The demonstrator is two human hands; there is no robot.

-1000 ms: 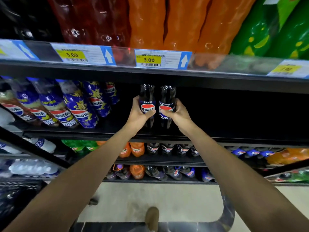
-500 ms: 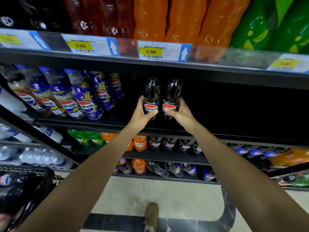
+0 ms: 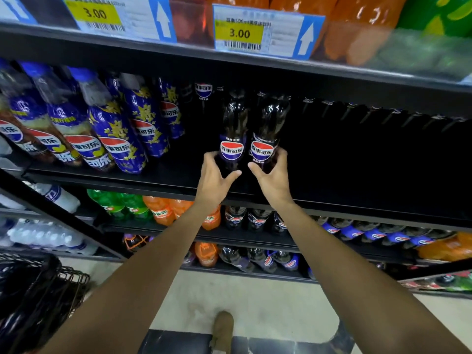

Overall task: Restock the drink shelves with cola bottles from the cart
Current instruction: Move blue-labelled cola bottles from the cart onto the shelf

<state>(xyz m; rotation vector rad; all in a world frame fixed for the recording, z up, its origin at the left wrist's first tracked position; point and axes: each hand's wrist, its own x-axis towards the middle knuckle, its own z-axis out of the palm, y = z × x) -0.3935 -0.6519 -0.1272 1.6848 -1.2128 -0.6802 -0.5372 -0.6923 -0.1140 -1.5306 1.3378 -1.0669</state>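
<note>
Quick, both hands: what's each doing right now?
Left hand: grips the left dark plastic cola bottle.
Right hand: grips the right dark plastic cola bottle.

above your fingers [image 3: 281, 155] you see a price tag [image 3: 264, 31] reading 3.00 | left of them: blue flowered bottles [image 3: 118, 139] leaning in a row | below them: orange bottles [image 3: 159, 210], green bottles [image 3: 115, 204] | far below: a brown shoe [image 3: 223, 327] on the pale floor [image 3: 268, 302]

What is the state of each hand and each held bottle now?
left hand: grips the left bottle near its base.
right hand: grips the right bottle near its base.
left bottle: upright, label facing out.
right bottle: upright beside it, label facing out.
</note>
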